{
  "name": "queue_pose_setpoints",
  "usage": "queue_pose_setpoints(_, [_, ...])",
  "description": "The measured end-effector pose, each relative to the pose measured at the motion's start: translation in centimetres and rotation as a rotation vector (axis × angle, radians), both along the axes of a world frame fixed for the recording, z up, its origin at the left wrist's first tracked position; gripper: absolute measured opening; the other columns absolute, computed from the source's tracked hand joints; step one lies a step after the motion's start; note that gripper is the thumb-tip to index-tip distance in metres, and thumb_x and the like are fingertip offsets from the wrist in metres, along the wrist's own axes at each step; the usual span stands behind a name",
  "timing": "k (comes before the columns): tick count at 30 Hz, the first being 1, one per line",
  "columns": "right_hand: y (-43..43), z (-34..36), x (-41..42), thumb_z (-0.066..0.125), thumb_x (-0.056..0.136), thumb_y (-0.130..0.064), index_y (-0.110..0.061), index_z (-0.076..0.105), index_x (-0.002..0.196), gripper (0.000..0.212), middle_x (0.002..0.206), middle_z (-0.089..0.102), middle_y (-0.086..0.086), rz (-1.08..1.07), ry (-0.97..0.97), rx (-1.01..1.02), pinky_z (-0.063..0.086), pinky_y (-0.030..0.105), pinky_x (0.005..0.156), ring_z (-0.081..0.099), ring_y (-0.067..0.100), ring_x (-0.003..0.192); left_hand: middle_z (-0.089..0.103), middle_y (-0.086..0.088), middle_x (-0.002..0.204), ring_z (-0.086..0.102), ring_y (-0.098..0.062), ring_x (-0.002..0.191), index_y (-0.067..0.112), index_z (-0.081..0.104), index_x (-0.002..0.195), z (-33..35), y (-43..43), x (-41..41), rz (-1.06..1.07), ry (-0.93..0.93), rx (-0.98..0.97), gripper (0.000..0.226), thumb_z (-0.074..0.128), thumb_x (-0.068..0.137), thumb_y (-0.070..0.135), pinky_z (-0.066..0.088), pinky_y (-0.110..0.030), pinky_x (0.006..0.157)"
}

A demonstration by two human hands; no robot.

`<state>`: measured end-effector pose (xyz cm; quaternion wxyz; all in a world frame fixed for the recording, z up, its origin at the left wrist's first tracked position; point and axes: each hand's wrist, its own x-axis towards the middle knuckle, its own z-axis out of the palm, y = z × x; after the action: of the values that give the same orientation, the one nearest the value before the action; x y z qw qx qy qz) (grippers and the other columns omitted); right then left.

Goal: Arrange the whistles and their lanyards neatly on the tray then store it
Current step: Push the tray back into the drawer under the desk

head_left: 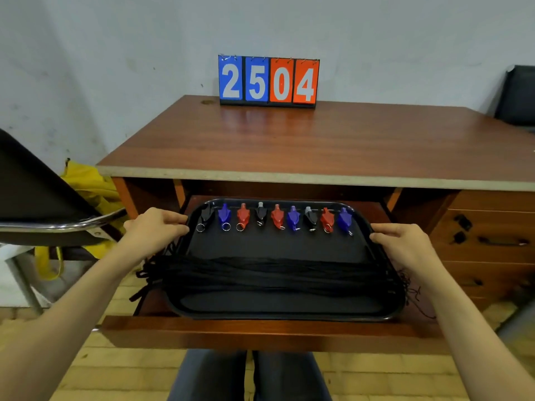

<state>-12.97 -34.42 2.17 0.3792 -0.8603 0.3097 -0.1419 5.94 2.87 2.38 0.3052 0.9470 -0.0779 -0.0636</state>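
A black tray (278, 306) lies in the pulled-out wooden drawer (260, 332) under the desk top. Along the tray's far edge stands a row of several whistles (278, 217) in black, blue and red, each with a metal ring. Across the tray's middle lies a bundle of black lanyards (275, 273), its ends hanging over both side rims. My left hand (156, 227) grips the tray's left rim near the far corner. My right hand (401, 241) grips the right rim opposite it.
A blue and orange flip scoreboard (269, 81) stands at the back of the wooden desk (318, 140). Closed drawers (492, 241) fill the desk's right side. A black chair with a chrome frame (43, 204) stands at left, a yellow bag (89, 183) behind it.
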Motion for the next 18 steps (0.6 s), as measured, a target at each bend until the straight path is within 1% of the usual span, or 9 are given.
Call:
queue_pose_setpoints(2, [-0.1,-0.4,0.4,0.060,0.089,-0.020,-0.016,0.067,0.116,0.028,0.116,0.067,0.007,-0.022,0.001,0.022,0.046,0.026,0.077,0.059,0.019,0.100,0.065,0.013,0.084,0.058,-0.029,0.109,0.031,0.067,0.111,-0.3,-0.5,0.2,-0.005,0.009,-0.013,0.026,0.062,0.085,0.036,0.037,-0.047,0.104])
queue_pose_setpoints(4, [-0.2,-0.7,0.7,0.061,0.089,-0.019,-0.015,0.067,0.117,0.029,0.120,0.066,0.008,-0.033,0.004,0.030,0.045,0.032,0.090,0.058,0.023,0.110,0.065,0.008,0.086,0.055,-0.027,0.113,0.030,0.066,0.113,-0.5,-1.2,0.3,0.001,-0.006,0.010,0.028,0.061,0.086,0.036,0.035,-0.040,0.102])
queue_pose_setpoints(5, [-0.2,-0.8,0.8,0.060,0.090,-0.018,-0.014,0.066,0.118,0.030,0.121,0.065,0.008,-0.034,0.009,0.034,0.044,0.034,0.094,0.057,0.024,0.114,0.065,0.008,0.085,0.054,-0.026,0.114,0.030,0.065,0.114,-0.6,-1.5,0.4,0.006,-0.013,0.035,0.028,0.060,0.087,0.036,0.033,-0.036,0.098])
queue_pose_setpoints(6, [-0.2,-0.9,1.0,0.060,0.090,-0.018,-0.013,0.066,0.119,0.030,0.122,0.064,0.008,-0.035,0.013,0.034,0.044,0.035,0.096,0.056,0.025,0.116,0.065,0.008,0.082,0.055,-0.025,0.113,0.030,0.065,0.114,-0.7,-1.8,0.4,0.011,-0.014,0.051,0.028,0.059,0.087,0.037,0.033,-0.037,0.097])
queue_pose_setpoints(8, [-0.3,-1.2,1.1,0.060,0.090,-0.019,-0.013,0.065,0.120,0.031,0.123,0.064,0.007,-0.042,0.021,0.024,0.045,0.036,0.097,0.056,0.026,0.117,0.066,0.008,0.084,0.056,-0.025,0.113,0.030,0.065,0.115,-1.1,-2.2,0.5,0.016,-0.003,0.048,0.029,0.059,0.087,0.036,0.032,-0.039,0.101])
queue_pose_setpoints(11, [-0.4,-1.5,1.2,0.060,0.090,-0.020,-0.015,0.067,0.119,0.030,0.120,0.066,0.006,-0.043,0.027,0.022,0.045,0.033,0.093,0.057,0.025,0.115,0.068,0.002,0.110,0.050,-0.028,0.120,0.031,0.065,0.116,-1.6,-2.4,0.5,0.027,0.002,0.044,0.029,0.060,0.087,0.036,0.028,-0.040,0.104])
queue_pose_setpoints(12, [-0.5,-1.7,1.2,0.060,0.090,-0.021,-0.016,0.067,0.118,0.029,0.119,0.066,0.006,-0.046,0.027,0.024,0.046,0.033,0.092,0.058,0.025,0.114,0.067,0.002,0.115,0.048,-0.028,0.122,0.031,0.064,0.116,-1.6,-2.4,0.5,0.029,0.000,0.044,0.029,0.060,0.087,0.036,0.026,-0.040,0.104])
queue_pose_setpoints(15, [-0.8,-2.0,1.3,0.061,0.089,-0.025,-0.021,0.067,0.116,0.028,0.118,0.067,0.004,-0.058,0.039,0.023,0.050,0.039,0.092,0.059,0.024,0.112,0.066,0.001,0.118,0.047,-0.029,0.123,0.032,0.064,0.117,-1.7,-2.4,0.5,0.027,0.010,0.048,0.030,0.059,0.087,0.037,0.026,-0.041,0.105])
queue_pose_setpoints(18, [-0.9,-2.2,1.3,0.061,0.089,-0.026,-0.021,0.066,0.118,0.030,0.120,0.066,0.004,-0.059,0.038,0.024,0.049,0.039,0.094,0.057,0.024,0.115,0.066,0.001,0.118,0.048,-0.028,0.123,0.032,0.064,0.117,-1.8,-2.3,0.4,0.037,0.009,0.041,0.031,0.060,0.087,0.039,0.030,-0.043,0.107])
